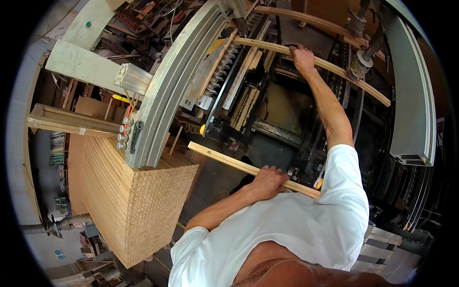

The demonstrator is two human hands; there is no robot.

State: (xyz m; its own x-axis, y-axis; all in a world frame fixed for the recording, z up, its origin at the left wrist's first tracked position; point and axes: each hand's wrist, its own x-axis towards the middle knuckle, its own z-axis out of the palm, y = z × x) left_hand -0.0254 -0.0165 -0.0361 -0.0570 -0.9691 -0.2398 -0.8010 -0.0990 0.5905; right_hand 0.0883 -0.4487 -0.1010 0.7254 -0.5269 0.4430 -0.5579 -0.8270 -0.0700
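Close to my body, my left hand is wrapped over a pale wooden strip with a small slot near its far left end. My right arm stretches forward over the machine. There my right hand grips a second wooden strip, fingers curled over it; its fingertips are partly hidden. That strip runs across the machine bed, beneath a round metal clamp head on the right. Farther back, another wooden strip lies across the machine near a second clamp head.
A tall stack of wooden strips stands at my left, ends facing me. Above it curves a grey metal beam with a row of knobs. A grey housing borders the right. Yellow round caps mark the machine rails.
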